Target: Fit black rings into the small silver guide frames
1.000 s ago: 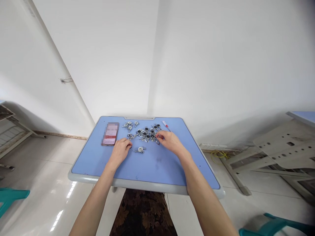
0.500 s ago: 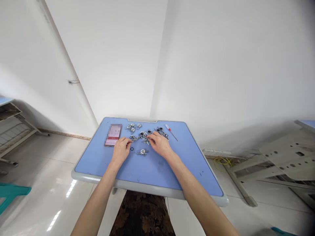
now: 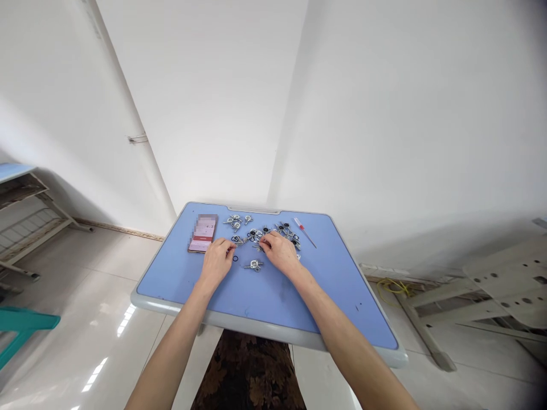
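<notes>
My left hand is at the left of a pile of small metal fittings with black rings. Its thumb and fingertips are pinched together beside a loose black ring; whatever is between them is too small to make out. My right hand reaches over the right part of the pile, fingers bent and tips closed together, and covers some of the parts. What those tips hold is hidden. One metal fitting lies apart, between my hands and nearer to me. A small group of metal fittings sits behind the pile.
The blue desk has a pale raised rim. A phone with a lit screen lies at its left, and a screwdriver with a red and clear handle at the back right. A white wall stands behind. A teal stool is at lower left.
The whole view has shifted slightly, with the desk now a little further right. My right fingertips have drawn closer together. My left hand stays at nearly the same spot on the desk.
</notes>
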Action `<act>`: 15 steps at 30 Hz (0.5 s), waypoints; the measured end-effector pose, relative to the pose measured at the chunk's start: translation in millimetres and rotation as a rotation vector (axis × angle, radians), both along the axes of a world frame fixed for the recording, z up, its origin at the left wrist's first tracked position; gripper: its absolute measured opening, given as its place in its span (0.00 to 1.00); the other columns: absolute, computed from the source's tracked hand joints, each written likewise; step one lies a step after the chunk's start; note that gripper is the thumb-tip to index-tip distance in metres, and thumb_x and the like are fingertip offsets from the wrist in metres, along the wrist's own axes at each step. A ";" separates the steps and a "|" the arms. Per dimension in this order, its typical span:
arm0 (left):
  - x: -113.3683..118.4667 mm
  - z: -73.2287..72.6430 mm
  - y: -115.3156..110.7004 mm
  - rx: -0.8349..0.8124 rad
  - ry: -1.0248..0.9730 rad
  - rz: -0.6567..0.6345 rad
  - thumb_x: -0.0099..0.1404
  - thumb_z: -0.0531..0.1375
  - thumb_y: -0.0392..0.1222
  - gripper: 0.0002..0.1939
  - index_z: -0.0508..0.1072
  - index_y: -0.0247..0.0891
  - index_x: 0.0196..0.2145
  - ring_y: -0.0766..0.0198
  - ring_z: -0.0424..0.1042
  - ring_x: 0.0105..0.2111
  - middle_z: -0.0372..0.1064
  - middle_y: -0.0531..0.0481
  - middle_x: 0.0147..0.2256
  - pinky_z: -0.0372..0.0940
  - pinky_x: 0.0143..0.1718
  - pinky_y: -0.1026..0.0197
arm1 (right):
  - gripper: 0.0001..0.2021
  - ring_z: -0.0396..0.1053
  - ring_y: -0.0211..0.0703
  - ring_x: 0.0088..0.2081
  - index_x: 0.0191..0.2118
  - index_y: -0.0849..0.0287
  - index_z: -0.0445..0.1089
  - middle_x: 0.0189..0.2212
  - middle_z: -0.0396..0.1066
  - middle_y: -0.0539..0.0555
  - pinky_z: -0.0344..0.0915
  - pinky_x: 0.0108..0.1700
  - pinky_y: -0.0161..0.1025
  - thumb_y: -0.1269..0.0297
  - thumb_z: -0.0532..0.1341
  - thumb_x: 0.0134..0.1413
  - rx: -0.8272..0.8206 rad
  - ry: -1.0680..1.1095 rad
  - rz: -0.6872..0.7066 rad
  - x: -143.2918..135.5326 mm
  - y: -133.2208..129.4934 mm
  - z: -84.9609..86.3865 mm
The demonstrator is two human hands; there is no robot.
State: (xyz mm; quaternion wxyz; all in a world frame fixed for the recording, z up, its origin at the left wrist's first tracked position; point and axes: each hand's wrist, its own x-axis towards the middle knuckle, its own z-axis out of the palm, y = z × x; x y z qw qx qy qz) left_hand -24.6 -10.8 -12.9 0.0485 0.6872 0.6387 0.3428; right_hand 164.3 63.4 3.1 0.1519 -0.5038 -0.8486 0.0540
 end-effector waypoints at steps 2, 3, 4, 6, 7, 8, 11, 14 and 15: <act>0.6 0.9 -0.2 -0.006 -0.001 0.003 0.63 0.55 0.30 0.08 0.72 0.38 0.35 0.60 0.69 0.37 0.69 0.48 0.34 0.63 0.39 0.58 | 0.10 0.71 0.41 0.38 0.39 0.55 0.73 0.41 0.71 0.54 0.60 0.34 0.35 0.66 0.54 0.61 -0.015 -0.038 -0.001 -0.4 1.1 0.6; 0.8 1.1 -0.3 -0.007 -0.002 0.004 0.63 0.55 0.30 0.08 0.72 0.38 0.35 0.61 0.69 0.37 0.69 0.48 0.34 0.63 0.39 0.58 | 0.10 0.71 0.42 0.38 0.40 0.55 0.73 0.41 0.71 0.55 0.60 0.34 0.35 0.66 0.54 0.61 -0.020 -0.064 -0.001 -1.1 1.5 1.0; 1.0 1.3 -0.4 -0.006 -0.004 0.005 0.63 0.55 0.30 0.08 0.72 0.38 0.35 0.60 0.69 0.37 0.69 0.48 0.34 0.63 0.39 0.58 | 0.10 0.71 0.42 0.38 0.40 0.55 0.73 0.41 0.71 0.55 0.60 0.34 0.35 0.66 0.53 0.61 -0.022 -0.087 -0.003 -2.1 1.7 1.2; 1.2 1.6 -0.4 -0.002 -0.006 0.003 0.63 0.55 0.30 0.08 0.72 0.37 0.35 0.60 0.69 0.37 0.69 0.48 0.35 0.62 0.40 0.58 | 0.10 0.72 0.44 0.38 0.38 0.57 0.73 0.41 0.71 0.56 0.60 0.34 0.35 0.66 0.53 0.61 -0.023 -0.121 -0.009 -5.4 1.5 1.4; 1.3 1.7 -0.4 0.000 -0.007 0.001 0.63 0.55 0.30 0.08 0.72 0.37 0.35 0.60 0.69 0.37 0.69 0.48 0.35 0.62 0.40 0.58 | 0.10 0.72 0.44 0.38 0.37 0.58 0.73 0.40 0.71 0.57 0.60 0.34 0.36 0.67 0.53 0.61 -0.022 -0.129 -0.013 -7.4 1.2 1.2; 1.2 1.8 -0.4 0.000 -0.008 -0.002 0.63 0.55 0.30 0.08 0.72 0.37 0.36 0.60 0.69 0.37 0.69 0.48 0.35 0.62 0.39 0.58 | 0.10 0.72 0.45 0.37 0.36 0.59 0.72 0.39 0.71 0.58 0.60 0.34 0.36 0.67 0.54 0.60 -0.019 -0.133 -0.015 -9.6 0.7 0.9; 1.0 2.1 -0.6 0.003 -0.011 -0.010 0.63 0.55 0.30 0.08 0.72 0.37 0.35 0.60 0.69 0.37 0.69 0.49 0.35 0.62 0.39 0.59 | 0.10 0.72 0.46 0.37 0.35 0.61 0.71 0.39 0.71 0.60 0.60 0.33 0.36 0.70 0.52 0.60 -0.006 -0.134 -0.013 -14.5 -0.7 -0.1; 1.0 2.8 -2.0 0.023 -0.022 -0.018 0.63 0.55 0.30 0.08 0.72 0.37 0.35 0.60 0.68 0.37 0.69 0.48 0.34 0.63 0.39 0.59 | 0.11 0.72 0.46 0.37 0.35 0.62 0.71 0.39 0.71 0.60 0.60 0.33 0.36 0.71 0.51 0.60 0.003 -0.115 -0.006 -13.2 -1.4 2.1; 1.2 3.3 -2.9 0.030 -0.030 -0.030 0.63 0.54 0.30 0.08 0.72 0.37 0.35 0.60 0.68 0.37 0.69 0.48 0.34 0.63 0.39 0.59 | 0.10 0.71 0.45 0.37 0.36 0.61 0.71 0.39 0.72 0.59 0.60 0.33 0.36 0.70 0.52 0.60 0.005 -0.100 -0.003 -11.2 -1.8 4.0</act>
